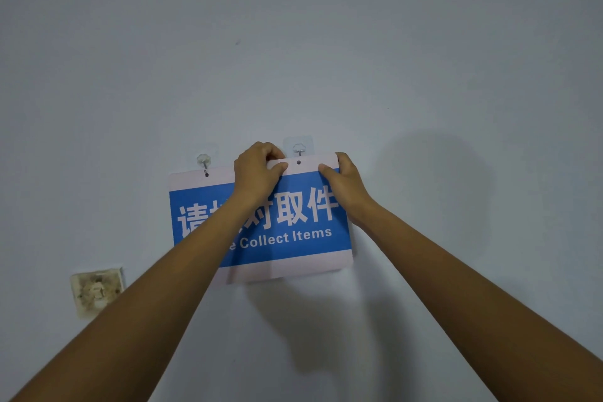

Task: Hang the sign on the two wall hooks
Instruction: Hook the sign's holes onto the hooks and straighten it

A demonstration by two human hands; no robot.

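Observation:
A blue and white sign [293,232] with Chinese characters and "Collect Items" lies flat against the wall. Its left hole sits on the left hook [204,161], whose wire passes into it. The right hole [299,162] shows just below the right hook [299,148] and is not on it. My left hand [257,170] grips the sign's top edge near the middle. My right hand [342,179] grips the top right corner. The sign tilts, its right side higher.
The wall [326,42] is plain pale grey. A dirty old switch plate [96,290] sits low on the left. My forearms cross part of the sign's text.

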